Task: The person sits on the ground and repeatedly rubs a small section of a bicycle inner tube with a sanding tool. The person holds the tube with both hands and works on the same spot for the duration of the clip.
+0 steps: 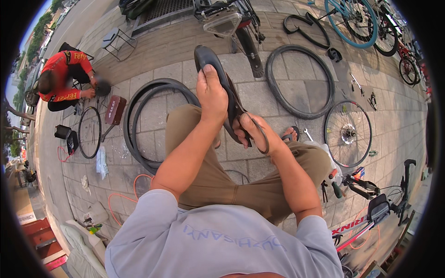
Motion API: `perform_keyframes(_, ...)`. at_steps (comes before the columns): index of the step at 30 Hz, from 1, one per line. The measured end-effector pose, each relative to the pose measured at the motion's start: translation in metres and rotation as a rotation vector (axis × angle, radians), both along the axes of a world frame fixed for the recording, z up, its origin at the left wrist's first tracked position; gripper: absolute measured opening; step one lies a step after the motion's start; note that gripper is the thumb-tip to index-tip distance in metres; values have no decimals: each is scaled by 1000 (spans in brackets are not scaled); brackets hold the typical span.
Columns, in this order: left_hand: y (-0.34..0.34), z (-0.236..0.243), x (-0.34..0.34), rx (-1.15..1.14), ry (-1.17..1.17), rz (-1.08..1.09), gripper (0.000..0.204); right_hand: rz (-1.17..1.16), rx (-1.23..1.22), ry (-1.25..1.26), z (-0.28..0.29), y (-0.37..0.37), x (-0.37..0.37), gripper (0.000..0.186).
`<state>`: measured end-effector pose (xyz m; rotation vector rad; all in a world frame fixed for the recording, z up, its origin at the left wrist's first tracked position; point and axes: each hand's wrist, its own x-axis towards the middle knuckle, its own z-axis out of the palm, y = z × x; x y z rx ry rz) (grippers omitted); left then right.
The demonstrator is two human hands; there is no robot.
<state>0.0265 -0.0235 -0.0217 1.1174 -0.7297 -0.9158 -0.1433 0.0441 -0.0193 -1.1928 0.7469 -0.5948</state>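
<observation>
A folded black rubber inner tube (221, 78) stands over the person's lap, its long axis running from far-left down to near-right. The left hand (211, 95) is clamped around its upper part, thumb on the far end; the right hand (254, 132) grips the lower end just beside it, slightly nearer. On the paving beyond lie three loose black tyres (299, 81), two bare spoked wheels (347, 133) and one crouching person in red (62, 81).
</observation>
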Motion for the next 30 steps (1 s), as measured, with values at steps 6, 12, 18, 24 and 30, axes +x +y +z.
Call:
perform_keyframes(6, 8, 17, -8, 10, 86, -7, 41, -29, 34, 3, 8, 3, 1, 64)
perform_keyframes(12, 7, 14, -5, 15, 91, 18, 42, -56, 68, 34, 8, 4, 4, 62)
perform_keyframes(18, 3, 4, -2, 15, 45, 46, 42, -88, 62, 45, 12, 5, 6, 64)
perform_keyframes(24, 1, -1, 1, -2, 11, 44, 47, -122, 91, 53, 13, 5, 7, 62)
perform_keyframes(30, -12, 42, 24, 101, 431, -250, 57, -132, -6, 101, 18, 4, 4, 57)
